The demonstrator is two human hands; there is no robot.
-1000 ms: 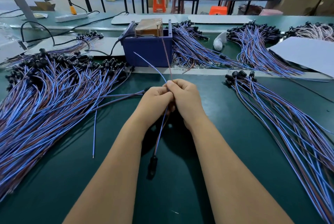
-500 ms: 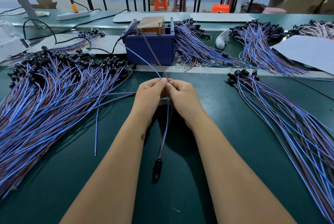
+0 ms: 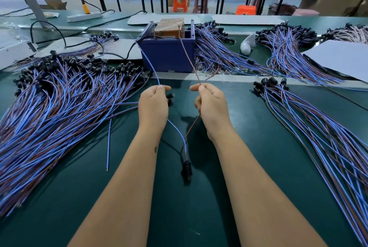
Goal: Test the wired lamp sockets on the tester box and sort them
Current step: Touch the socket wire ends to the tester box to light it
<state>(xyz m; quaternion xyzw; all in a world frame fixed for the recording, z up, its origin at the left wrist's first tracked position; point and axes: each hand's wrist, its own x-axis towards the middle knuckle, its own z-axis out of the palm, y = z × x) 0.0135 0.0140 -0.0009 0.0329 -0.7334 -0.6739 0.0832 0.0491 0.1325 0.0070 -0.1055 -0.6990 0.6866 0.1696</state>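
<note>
We are pinching blue lead (image 3: 154,71) in left hand (image 3: 153,105), brown lead (image 3: 189,59) in right hand (image 3: 212,105); hands apart at frame centre. Socket (image 3: 186,169) is dangling below, between wrists, over desk (image 3: 199,217). Both leads are running up-frame, long axis toward tester box (image 3: 169,53), roughly equally near either hand.

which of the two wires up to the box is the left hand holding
The blue wire, pinched in the left hand. It runs to the box's left side; the brown wire, in the right hand, runs to the right.
</note>
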